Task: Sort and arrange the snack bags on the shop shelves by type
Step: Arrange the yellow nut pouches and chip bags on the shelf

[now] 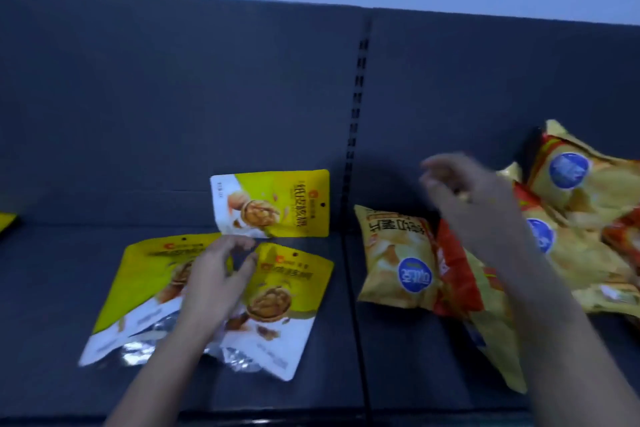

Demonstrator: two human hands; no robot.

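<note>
1. Nearest me, in the left bay of the shelf [52,288], two walnut bags lie flat and overlapping: the left walnut bag [138,288] and the right walnut bag [287,305]. Silver foil shows at their lower edges.
2. My left hand [214,284] sits over the overlap. Its fingers [239,244] are curled, thumb held apart, at the top edge of the right walnut bag. I cannot tell whether they pinch it or only touch it.
3. Past the slotted upright [356,114], in the right bay, the front crisp bag [394,260] lies against a red-and-yellow bag [460,288], which my right forearm crosses.
4. My right hand [474,204] hovers above these, blurred. Its fingers [433,180] look curled, but I cannot tell whether they hold anything.
5. Farther back, the crisp pile [581,191] is heaped untidily on the right. The upright walnut bag [277,204] leans, turned on its side, against the back panel [173,97].
6. I judge the sorting nearly done, with walnuts on the left and crisps on the right, and the arranging barely begun. The next move calls for a firm pinch on one flat walnut bag's top edge. I would then lift it clear of its neighbour and stand it beside the upright one.
</note>
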